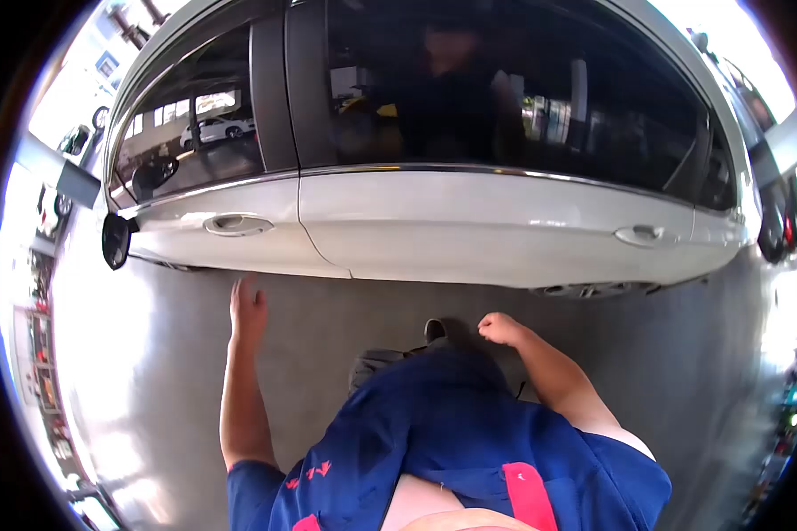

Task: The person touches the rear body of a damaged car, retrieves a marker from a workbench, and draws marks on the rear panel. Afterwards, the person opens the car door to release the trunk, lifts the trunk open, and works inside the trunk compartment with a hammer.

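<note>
A white car (469,226) stands side-on across the view, its doors closed and its windows dark with reflections. My left hand (248,305) hangs open over the floor, thumb apart from the fingers, with nothing in it. Nearest to it is the front door handle (239,226), which it does not touch. Close to my body, my right hand (502,328) is curled into a loose fist, and no object shows in it. It is below the rear door (496,230), apart from the car.
A side mirror (116,241) sticks out at the car's left end. The rear wheel (593,289) shows under the body. Grey shiny floor (328,310) lies between me and the car. Shelves (42,354) line the far left, and another dark vehicle (775,212) stands at the right.
</note>
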Motion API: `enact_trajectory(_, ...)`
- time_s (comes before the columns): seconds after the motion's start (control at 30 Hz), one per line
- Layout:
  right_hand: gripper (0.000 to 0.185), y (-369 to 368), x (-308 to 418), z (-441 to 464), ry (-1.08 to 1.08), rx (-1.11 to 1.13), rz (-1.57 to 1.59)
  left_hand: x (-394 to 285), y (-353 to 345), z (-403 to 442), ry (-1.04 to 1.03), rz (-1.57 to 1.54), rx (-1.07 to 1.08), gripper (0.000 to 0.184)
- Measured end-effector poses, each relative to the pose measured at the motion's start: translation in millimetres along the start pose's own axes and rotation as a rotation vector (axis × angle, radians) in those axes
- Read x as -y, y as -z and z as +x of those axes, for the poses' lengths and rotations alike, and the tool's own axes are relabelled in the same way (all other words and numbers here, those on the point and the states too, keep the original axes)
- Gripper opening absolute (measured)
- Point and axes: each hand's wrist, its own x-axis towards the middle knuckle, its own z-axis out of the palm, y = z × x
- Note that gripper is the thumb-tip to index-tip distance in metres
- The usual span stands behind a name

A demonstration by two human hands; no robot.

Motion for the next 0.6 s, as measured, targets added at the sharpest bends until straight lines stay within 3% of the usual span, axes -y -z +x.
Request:
enact_trajectory(0.07,0.025,-6.9,-6.6,-10.4,-0.111,-0.118,0.061,-35.9,29.0,44.9,-0.205,0.000,-0.328,0.051)
enact_trajectory(0.1,0.025,-75.2,-29.5,-95.7,-0.221,-0.044,0.108,-7.4,26.9,4.4,-0.240,0.119,-0.308,0.051)
enact_trajectory(0.13,0.023,-54.1,-39.2,-106.4,-0.264,-0.226,0.344,-24.6,11.4,31.6,-0.227,0.114,-0.306,0.051)
enact_trajectory(0.17,0.022,-71.7,-27.9,-97.6,-0.262,-0.359,0.641,-26.9,40.7,55.8,-0.219,0.191,-0.309,0.051)
enact_trajectory(0.2,0.022,-56.3,-26.8,-73.9,-0.210,-0.419,0.654,-24.4,40.3,101.4,-0.238,0.258,-0.312,0.050)
enact_trajectory(0.27,0.019,-89.6,-40.9,-101.9,-0.302,-0.602,0.947,-19.1,34.5,120.8,-0.308,0.318,-0.255,0.049)
enact_trajectory(0.37,0.018,-169.9,-39.4,-164.0,-0.446,-0.834,0.956,-10.3,35.7,135.7,-0.350,0.314,-0.189,0.048)
enact_trajectory(0.43,0.009,-245.8,-14.0,-215.6,-0.800,-0.945,1.124,2.3,31.9,146.0,-0.341,0.245,-0.159,0.048)
enact_trajectory(0.5,0.009,-321.0,10.2,-258.4,-0.862,-0.698,1.320,23.3,26.8,162.9,-0.348,0.215,-0.213,0.048)
enact_trajectory(0.57,0.003,-409.4,2.8,-307.8,-0.888,-0.382,1.292,24.5,39.2,145.9,-0.255,0.182,-0.096,0.051)
enact_trajectory(0.6,0.003,-414.2,12.9,-316.4,-0.885,-0.402,1.299,29.4,36.1,151.1,-0.243,0.196,-0.043,0.053)
